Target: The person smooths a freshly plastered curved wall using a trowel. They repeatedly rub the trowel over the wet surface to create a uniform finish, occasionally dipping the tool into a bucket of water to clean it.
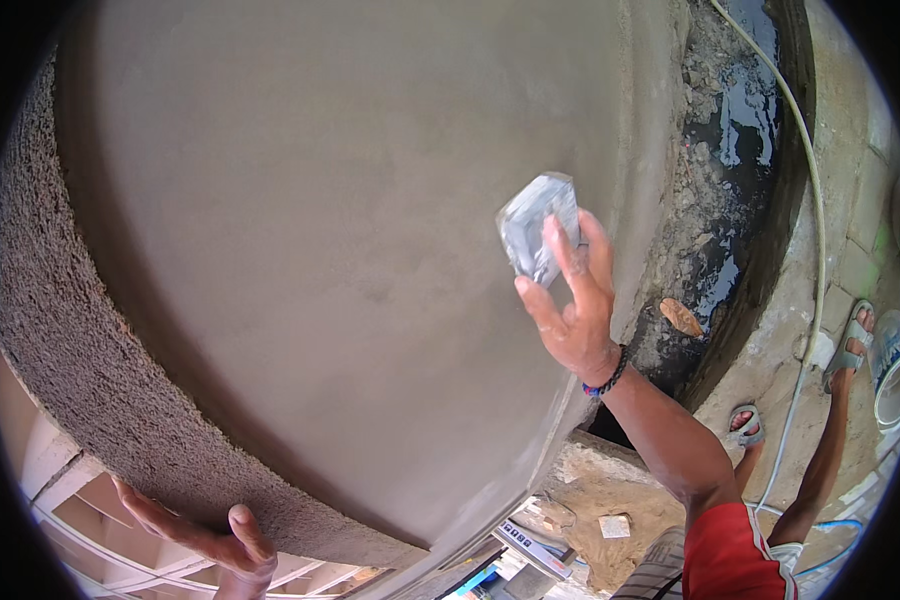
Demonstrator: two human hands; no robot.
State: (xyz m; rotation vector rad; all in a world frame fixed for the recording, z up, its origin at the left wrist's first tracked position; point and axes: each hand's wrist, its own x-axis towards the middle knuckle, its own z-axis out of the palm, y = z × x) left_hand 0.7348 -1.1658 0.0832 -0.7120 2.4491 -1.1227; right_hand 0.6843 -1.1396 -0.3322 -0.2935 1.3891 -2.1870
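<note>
My right hand (pixel 578 310), with a dark braided band at the wrist, grips a grey-white rectangular block (pixel 530 225) smeared with pale paste. Thumb and fingers are on the block's near and right sides. Its underside is hidden; it lies against or just over a broad sheet of smooth grey plaster (pixel 320 220). At the lower left my left hand (pixel 205 540) holds nothing, fingers stretched and thumb apart. It is close to the rough, grainy grey band (pixel 100 330) that borders the smooth plaster.
Along the right runs a ditch with dark water (pixel 740 140) and rubble. A brown leaf (pixel 681 317) lies there. Beyond it are a pale hose (pixel 818 220), two sandalled feet (pixel 855 335) and a white bucket (pixel 895 390). A long, light box-like object (pixel 533 548) is below.
</note>
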